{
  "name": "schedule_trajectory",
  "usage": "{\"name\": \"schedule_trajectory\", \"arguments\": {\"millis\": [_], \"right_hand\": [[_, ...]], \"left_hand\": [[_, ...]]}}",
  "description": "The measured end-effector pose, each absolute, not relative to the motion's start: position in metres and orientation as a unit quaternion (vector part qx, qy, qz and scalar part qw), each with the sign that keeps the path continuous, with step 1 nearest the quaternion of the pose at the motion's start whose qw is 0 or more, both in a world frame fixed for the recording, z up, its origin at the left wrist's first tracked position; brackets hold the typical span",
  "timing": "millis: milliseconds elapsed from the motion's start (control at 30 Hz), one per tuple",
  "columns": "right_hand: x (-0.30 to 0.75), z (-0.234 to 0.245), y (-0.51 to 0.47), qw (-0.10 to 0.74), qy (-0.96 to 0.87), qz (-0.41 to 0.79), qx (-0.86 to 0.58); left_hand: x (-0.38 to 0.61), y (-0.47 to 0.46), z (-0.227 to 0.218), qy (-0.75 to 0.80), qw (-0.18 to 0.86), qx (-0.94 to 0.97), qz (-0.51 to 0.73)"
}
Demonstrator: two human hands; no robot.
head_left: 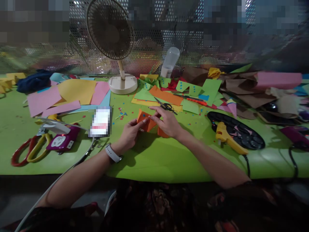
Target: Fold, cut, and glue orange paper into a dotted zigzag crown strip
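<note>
Head view, looking down over a green surface strewn with craft paper. At centre, an orange folded paper with small blue dots, pinched from both sides; resting on the surface or held just off it, hard to tell which.

Left hand at the paper's left edge, grip pressed together on the fold, thumb on top. White watch on that wrist, face turned away and unreadable. Right hand over the right part, grip likewise closed on the paper, fingertips meeting those of the left hand. One lower corner of the paper poking out beneath the right palm, the rest of that side hidden.

Just behind the right hand, black scissors lying on orange and green sheets. Left of the hands, a pixelated rectangle, nothing legible on it. Further left, a purple device with a white face, its marks too small to read, and red and yellow scissors. To the right, a yellow glue gun resting on a black tray, cord running off the front edge.

At the back, a beige fan on a round base, a white bottle with no readable label, pink sheets and brown paper. Background beyond the perforated screen blurred into blocks. Heap at the right edge hard to sort out, lap below in darkness.
</note>
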State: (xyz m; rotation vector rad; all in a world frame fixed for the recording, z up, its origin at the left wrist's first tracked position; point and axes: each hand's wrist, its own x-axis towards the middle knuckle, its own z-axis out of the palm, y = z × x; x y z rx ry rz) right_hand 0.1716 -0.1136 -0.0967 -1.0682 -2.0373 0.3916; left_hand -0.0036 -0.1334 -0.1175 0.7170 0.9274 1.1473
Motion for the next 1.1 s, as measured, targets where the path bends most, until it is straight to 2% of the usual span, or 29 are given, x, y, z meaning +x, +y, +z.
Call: {"name": "schedule_trajectory", "arguments": {"millis": [267, 400, 667, 867, 967, 1100], "right_hand": [[0.180, -0.089, -0.114, 0.378, -0.799, 0.236, -0.404], [0.177, -0.092, -0.115, 0.345, -0.815, 0.242, -0.398], [0.172, -0.096, -0.118, 0.344, -0.815, 0.234, -0.404], [0.183, -0.086, -0.115, 0.325, -0.809, 0.272, -0.407], [0.197, -0.080, -0.108, 0.333, -0.803, 0.271, -0.413], [0.209, -0.079, -0.099, 0.344, -0.796, 0.260, -0.425]], "left_hand": [[-0.007, -0.134, -0.114, 0.361, 0.699, 0.314, 0.531], [-0.007, -0.131, -0.112, 0.388, 0.685, 0.283, 0.548], [-0.009, -0.131, -0.108, 0.409, 0.633, 0.331, 0.568], [-0.010, -0.128, -0.110, 0.398, 0.642, 0.323, 0.569], [-0.012, -0.124, -0.113, 0.395, 0.681, 0.303, 0.537], [-0.015, -0.122, -0.115, 0.395, 0.733, 0.354, 0.427]]}}
